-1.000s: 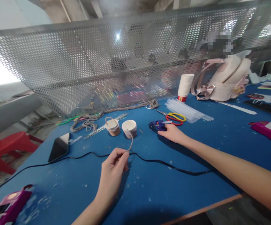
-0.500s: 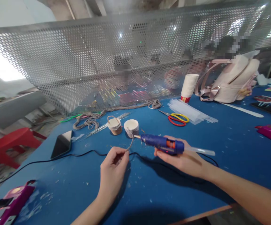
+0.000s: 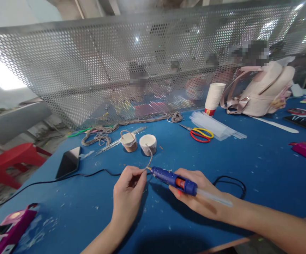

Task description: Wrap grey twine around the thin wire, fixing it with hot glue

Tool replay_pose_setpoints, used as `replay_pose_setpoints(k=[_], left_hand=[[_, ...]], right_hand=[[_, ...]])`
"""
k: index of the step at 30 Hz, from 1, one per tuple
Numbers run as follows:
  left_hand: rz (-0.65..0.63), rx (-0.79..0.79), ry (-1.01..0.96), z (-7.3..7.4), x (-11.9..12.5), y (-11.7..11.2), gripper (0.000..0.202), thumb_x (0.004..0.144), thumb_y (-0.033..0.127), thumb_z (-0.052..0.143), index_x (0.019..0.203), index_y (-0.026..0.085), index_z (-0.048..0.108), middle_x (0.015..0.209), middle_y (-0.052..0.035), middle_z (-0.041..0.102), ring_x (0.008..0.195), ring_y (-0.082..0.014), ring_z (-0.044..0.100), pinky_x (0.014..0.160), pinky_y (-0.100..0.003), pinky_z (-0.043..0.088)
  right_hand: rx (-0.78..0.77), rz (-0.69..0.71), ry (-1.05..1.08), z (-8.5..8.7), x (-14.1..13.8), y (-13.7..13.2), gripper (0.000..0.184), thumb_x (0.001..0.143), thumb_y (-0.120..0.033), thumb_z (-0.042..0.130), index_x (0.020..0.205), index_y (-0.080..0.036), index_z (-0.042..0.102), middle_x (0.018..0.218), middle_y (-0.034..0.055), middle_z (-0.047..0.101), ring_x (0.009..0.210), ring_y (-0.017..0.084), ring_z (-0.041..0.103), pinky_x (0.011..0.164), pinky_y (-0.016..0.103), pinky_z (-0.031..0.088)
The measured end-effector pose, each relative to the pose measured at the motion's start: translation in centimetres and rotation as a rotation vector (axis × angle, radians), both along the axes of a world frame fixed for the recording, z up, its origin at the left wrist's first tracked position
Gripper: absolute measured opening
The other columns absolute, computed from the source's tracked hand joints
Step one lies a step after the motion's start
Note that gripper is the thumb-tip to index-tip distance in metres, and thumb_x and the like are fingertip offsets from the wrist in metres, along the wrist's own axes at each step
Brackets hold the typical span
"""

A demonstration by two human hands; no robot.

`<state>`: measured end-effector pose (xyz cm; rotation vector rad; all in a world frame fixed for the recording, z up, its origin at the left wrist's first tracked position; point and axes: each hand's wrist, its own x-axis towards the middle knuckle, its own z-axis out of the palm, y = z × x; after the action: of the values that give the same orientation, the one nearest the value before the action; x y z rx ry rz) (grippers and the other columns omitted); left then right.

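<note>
My left hand (image 3: 130,192) pinches the near end of a thin grey-brown cord (image 3: 150,159). The cord runs up to the side and rim of a small paper cup (image 3: 148,144) with a whitish wrap, standing upright on the table. My right hand (image 3: 197,190) grips a blue hot glue gun (image 3: 172,179), a clear glue stick (image 3: 215,197) poking out of its back. Its nozzle is at the cord, right beside my left fingertips; whether it touches is too small to tell. Left of the cup stands a similar small cup with a cord handle (image 3: 129,141).
Behind the cups lie thin wires (image 3: 110,146) and a grey cord bundle (image 3: 97,137). Scissors (image 3: 201,134), plastic strips (image 3: 215,125), stacked paper cups (image 3: 214,98) and a backpack (image 3: 261,93) are to the right. A phone (image 3: 68,162) and power strip (image 3: 13,227) lie left; a black cable (image 3: 89,175) crosses the table.
The glue gun has come nearer and a little left, its nozzle shifting from beside the cup down along the cord to my left fingertips. My left hand has hardly moved.
</note>
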<state>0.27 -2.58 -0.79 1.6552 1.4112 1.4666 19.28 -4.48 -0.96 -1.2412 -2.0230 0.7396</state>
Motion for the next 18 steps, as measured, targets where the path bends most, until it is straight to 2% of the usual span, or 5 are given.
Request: replay_pose_setpoints(k=[5, 11, 15, 18], left_hand=[[0.003, 0.015, 0.031, 0.0, 0.0, 0.0, 0.011, 0.072, 0.021, 0.064, 0.061, 0.022, 0.062, 0.064, 0.0002, 0.059, 0.061, -0.0151, 0.052, 0.059, -0.025, 0.041], [0.004, 0.032, 0.072, -0.2, -0.1, -0.1, 0.011, 0.074, 0.022, 0.063, 0.063, 0.021, 0.061, 0.066, 0.0006, 0.058, 0.061, -0.014, 0.051, 0.058, -0.024, 0.04], [-0.017, 0.094, 0.131, -0.8, -0.5, 0.2, 0.012, 0.077, 0.023, 0.061, 0.065, 0.021, 0.061, 0.067, 0.0008, 0.058, 0.062, -0.0135, 0.052, 0.058, -0.024, 0.041], [-0.032, 0.15, 0.168, -1.1, -0.7, 0.4, 0.011, 0.078, 0.023, 0.061, 0.067, 0.021, 0.061, 0.067, 0.0011, 0.057, 0.061, -0.0131, 0.052, 0.056, -0.024, 0.041]], right_hand=[[0.016, 0.028, -0.033, 0.0, 0.0, -0.1, 0.007, 0.08, -0.024, 0.053, 0.075, -0.02, 0.051, 0.067, 0.0001, 0.056, 0.055, 0.012, 0.047, 0.056, 0.023, 0.034], [0.086, -0.017, -0.046, -0.1, 0.0, -0.3, 0.006, 0.08, -0.021, 0.053, 0.074, -0.02, 0.051, 0.064, 0.0003, 0.057, 0.052, 0.012, 0.048, 0.054, 0.023, 0.034], [0.122, 0.014, -0.101, 0.1, -0.1, -0.5, 0.002, 0.079, -0.02, 0.054, 0.079, -0.018, 0.055, 0.069, 0.0031, 0.062, 0.055, 0.013, 0.053, 0.055, 0.024, 0.036], [0.161, -0.02, -0.119, 0.1, -0.1, -0.7, 0.003, 0.079, -0.018, 0.054, 0.081, -0.017, 0.056, 0.07, 0.0032, 0.063, 0.058, 0.013, 0.056, 0.057, 0.023, 0.038]])
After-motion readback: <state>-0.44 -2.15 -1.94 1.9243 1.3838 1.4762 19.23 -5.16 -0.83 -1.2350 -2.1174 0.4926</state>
